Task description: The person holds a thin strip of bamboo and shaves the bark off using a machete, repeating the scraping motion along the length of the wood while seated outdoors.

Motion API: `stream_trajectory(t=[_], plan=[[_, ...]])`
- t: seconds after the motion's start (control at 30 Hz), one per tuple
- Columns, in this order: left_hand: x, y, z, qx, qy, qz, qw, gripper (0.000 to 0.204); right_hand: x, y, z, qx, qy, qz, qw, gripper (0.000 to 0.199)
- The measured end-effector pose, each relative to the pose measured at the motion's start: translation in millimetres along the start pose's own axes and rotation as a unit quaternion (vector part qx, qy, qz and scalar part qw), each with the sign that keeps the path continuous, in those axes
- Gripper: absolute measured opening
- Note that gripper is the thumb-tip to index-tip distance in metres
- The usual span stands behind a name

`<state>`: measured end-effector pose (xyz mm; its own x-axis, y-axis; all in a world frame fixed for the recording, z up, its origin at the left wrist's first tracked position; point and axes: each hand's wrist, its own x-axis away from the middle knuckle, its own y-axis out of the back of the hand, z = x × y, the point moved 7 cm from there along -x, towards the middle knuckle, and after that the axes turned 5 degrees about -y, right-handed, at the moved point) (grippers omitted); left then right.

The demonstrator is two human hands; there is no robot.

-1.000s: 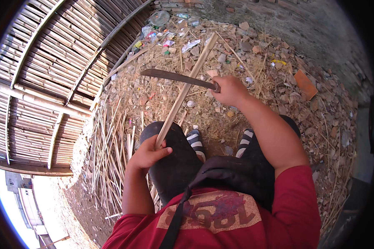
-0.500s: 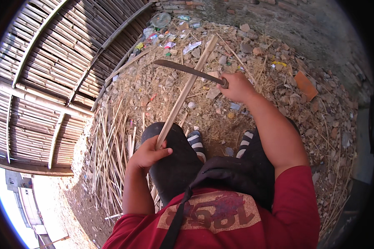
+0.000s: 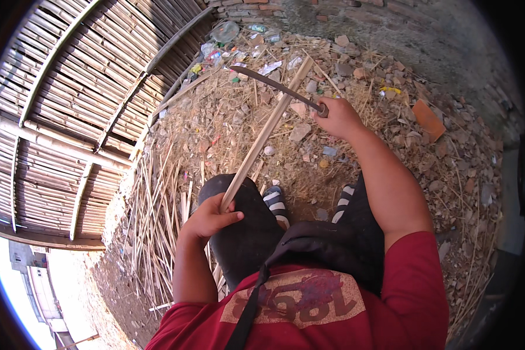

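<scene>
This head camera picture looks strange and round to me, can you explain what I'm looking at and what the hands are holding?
The camera sits on a person's head and looks down through a fisheye lens, so straight edges bend. You see their red shirt and both bare arms. The left hand grips the near end of a long bamboo strip resting over their knee. The right hand holds a long dark blade, raised across the strip's far part. On the ground lie bamboo slivers, stones and litter. A woven bamboo wall stands at left.
</scene>
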<state>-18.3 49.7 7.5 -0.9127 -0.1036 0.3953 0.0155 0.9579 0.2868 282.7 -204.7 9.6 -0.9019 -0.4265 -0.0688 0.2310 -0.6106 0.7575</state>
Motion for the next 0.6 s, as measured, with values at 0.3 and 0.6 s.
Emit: stream_trajectory(t=[0.3, 0.6], plan=[[4.9, 1.4, 0.0, -0.002, 0.014, -0.007, 1.000, 0.032, 25.3, -32.9, 64.9, 0.101, 0.219, 0.066, 0.968, 0.021], [0.4, 1.6, -1.5, 0.026, 0.028, 0.003, 0.999, 0.038, 6.0, -13.2, 12.8, 0.002, 0.030, 0.051, 0.998, 0.028]])
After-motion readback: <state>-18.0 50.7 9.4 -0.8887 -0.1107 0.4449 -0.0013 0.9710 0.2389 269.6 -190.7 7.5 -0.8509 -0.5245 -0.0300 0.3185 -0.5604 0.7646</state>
